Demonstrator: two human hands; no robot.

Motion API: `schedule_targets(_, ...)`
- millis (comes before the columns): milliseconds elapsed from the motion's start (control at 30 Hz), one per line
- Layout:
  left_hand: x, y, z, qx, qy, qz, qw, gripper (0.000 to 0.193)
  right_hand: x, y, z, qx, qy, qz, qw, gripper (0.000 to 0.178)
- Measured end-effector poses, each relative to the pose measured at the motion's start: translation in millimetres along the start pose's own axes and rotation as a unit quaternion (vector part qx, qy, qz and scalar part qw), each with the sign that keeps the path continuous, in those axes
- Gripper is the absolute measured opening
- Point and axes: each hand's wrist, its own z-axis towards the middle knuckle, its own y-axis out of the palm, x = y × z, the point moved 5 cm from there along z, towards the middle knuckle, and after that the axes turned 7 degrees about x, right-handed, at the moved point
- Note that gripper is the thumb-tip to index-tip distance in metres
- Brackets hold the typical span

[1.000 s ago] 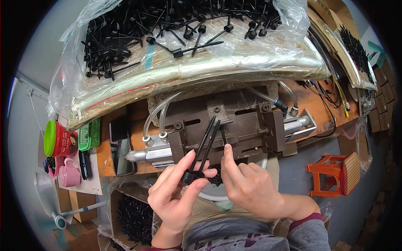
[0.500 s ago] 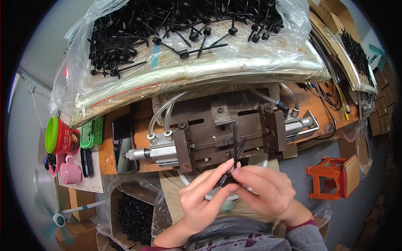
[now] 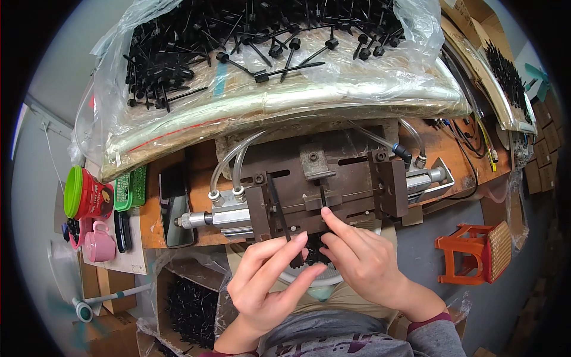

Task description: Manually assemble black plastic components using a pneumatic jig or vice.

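My left hand (image 3: 267, 282) pinches the lower end of a long thin black plastic strip (image 3: 279, 214) that stands up against the dark metal press fixture (image 3: 333, 184). Just to the right, my right hand (image 3: 363, 259) holds a shorter black piece (image 3: 322, 196), its fingertips touching the fixture's middle block. Under both hands sits a pale round bowl (image 3: 324, 276) with small black parts in it.
A clear plastic sheet heaped with black plastic parts (image 3: 250, 41) lies behind the fixture. On the left stand a red cup with a green lid (image 3: 86, 193), a pink mug (image 3: 98, 244) and a green basket (image 3: 131, 187). An orange stool (image 3: 476, 253) stands at the right. A bag of black parts (image 3: 190, 309) sits below left.
One second ago both hands held two long black strips up at the fixture. They then dropped together below it. Now they are raised again, each setting a black piece against the fixture.
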Motion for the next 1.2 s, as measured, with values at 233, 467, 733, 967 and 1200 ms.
schedule_targets(233, 1, -4, 3, -0.011, 0.001, -0.005, 1.000, 0.047, -7, -4, 17, -0.032, -0.026, -0.074, 0.996, 0.014)
schedule_targets(467, 1, -8, 8, -0.036, 0.022, -0.001, 0.999, 0.038, 1, -26, 44, -0.063, -0.022, 0.009, 0.998, 0.019)
schedule_targets(733, 2, 21, -1, -0.124, 0.077, 0.136, 0.980, 0.028, 46, -38, 191, 0.155, -0.209, -0.135, 0.956, 0.005)
schedule_targets(967, -6, 48, -8, -0.148, 0.144, 0.232, 0.951, 0.024, 66, 10, 234, -0.042, -0.266, -0.298, 0.916, 0.009)
schedule_targets(1200, -8, 50, -1, -0.145, 0.141, 0.230, 0.952, 0.022, 80, -46, 219, 0.175, -0.153, -0.004, 0.973, 0.008)
